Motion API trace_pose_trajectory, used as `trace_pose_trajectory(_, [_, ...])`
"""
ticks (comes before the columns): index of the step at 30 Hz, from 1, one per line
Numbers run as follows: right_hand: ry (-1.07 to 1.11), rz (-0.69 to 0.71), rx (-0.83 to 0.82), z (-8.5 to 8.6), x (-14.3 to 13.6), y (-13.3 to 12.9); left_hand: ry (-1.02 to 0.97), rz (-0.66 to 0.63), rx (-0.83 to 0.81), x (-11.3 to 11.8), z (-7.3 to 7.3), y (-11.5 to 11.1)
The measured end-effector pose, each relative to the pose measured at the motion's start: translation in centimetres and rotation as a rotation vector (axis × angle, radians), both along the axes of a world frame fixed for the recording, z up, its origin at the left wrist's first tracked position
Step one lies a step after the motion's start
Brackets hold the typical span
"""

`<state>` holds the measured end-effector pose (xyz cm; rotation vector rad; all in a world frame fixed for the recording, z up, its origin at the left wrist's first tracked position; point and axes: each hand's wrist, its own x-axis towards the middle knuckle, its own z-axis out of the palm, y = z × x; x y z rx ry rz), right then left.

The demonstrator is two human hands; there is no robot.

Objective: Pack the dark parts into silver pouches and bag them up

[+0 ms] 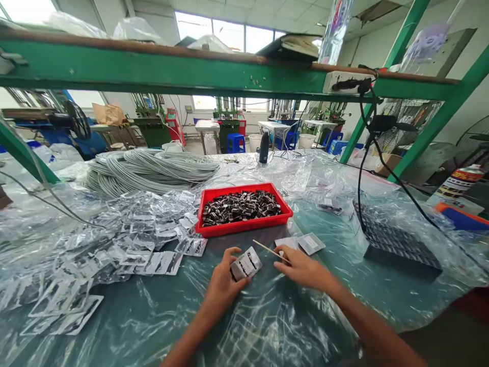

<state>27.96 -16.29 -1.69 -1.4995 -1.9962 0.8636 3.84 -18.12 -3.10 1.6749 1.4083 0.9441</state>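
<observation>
My left hand (224, 278) is closed around the edge of a small flat silvery packet (246, 264), which is tilted and has dark marks or contents along one side. In my right hand (300, 266) is a thin pale wooden stick (267, 248), its free end pointing toward the packet but apart from it. Right beside that hand, a flat pale packet (311, 243) lies on the table, with another partly under the fingers. Just beyond both hands stands a red tray (244, 228) filled with small dark shiny pieces (240, 206).
A wide pile of silvery packets (153, 239) spreads at the left. Behind it lies a grey cable coil (148, 171). A dark bottle (264, 148) stands at the back. To the right are a black patterned box (401, 244), hanging black cords (361, 178) and a spray can (460, 183). Clear plastic covers the table.
</observation>
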Motion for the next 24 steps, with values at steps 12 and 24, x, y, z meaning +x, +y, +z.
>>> trace_pose_trajectory(12, [-0.074, 0.029, 0.811, 5.0, -12.9, 9.6, -0.658, 0.314, 0.146, -0.3, 5.0, 10.6])
trace_pose_trajectory(24, [0.222, -0.151, 0.752, 3.8, -16.0, 15.9, -0.564, 0.281, 0.324, -1.7, 4.6, 17.3])
